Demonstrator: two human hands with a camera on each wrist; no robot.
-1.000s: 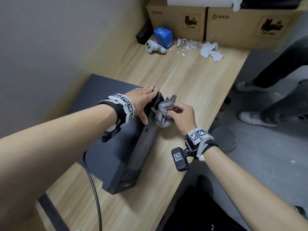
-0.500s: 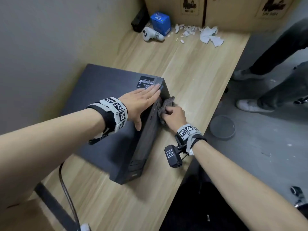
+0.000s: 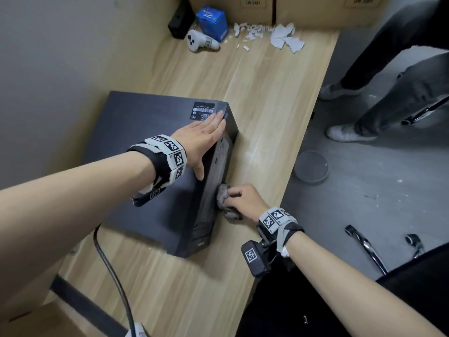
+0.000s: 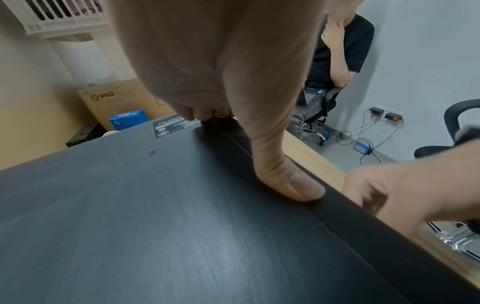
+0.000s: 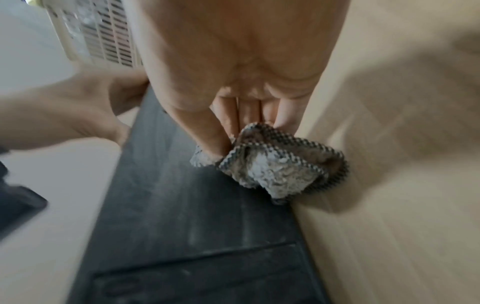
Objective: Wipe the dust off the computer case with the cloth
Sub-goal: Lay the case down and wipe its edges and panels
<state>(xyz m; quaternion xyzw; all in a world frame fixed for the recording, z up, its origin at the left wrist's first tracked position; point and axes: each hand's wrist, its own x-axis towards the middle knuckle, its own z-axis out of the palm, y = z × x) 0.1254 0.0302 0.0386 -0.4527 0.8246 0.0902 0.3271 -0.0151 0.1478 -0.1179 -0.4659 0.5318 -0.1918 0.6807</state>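
Observation:
A black computer case [image 3: 145, 152] lies on its side on the wooden desk [image 3: 267, 98]. My left hand [image 3: 201, 139] rests flat on its top panel [image 4: 155, 226], fingers straight, thumb at the edge. My right hand [image 3: 243, 200] grips a crumpled grey checked cloth [image 3: 222, 195] and presses it against the case's front face [image 5: 187, 205], low down near the desk. In the right wrist view the cloth [image 5: 272, 172] is bunched under my fingertips, dusty streaks showing on the panel beside it.
A black cable [image 3: 109, 263] runs from the case toward me. At the desk's far end lie a white controller [image 3: 199, 42], a blue box [image 3: 213, 20], torn paper [image 3: 284, 37] and cardboard boxes. Another person's legs [image 3: 388, 81] stand on the floor at right, by a round grey lid [image 3: 311, 166].
My right hand has drawn the cloth along the case's front face toward me, from the far end to the near half. The left hand has stayed flat on top.

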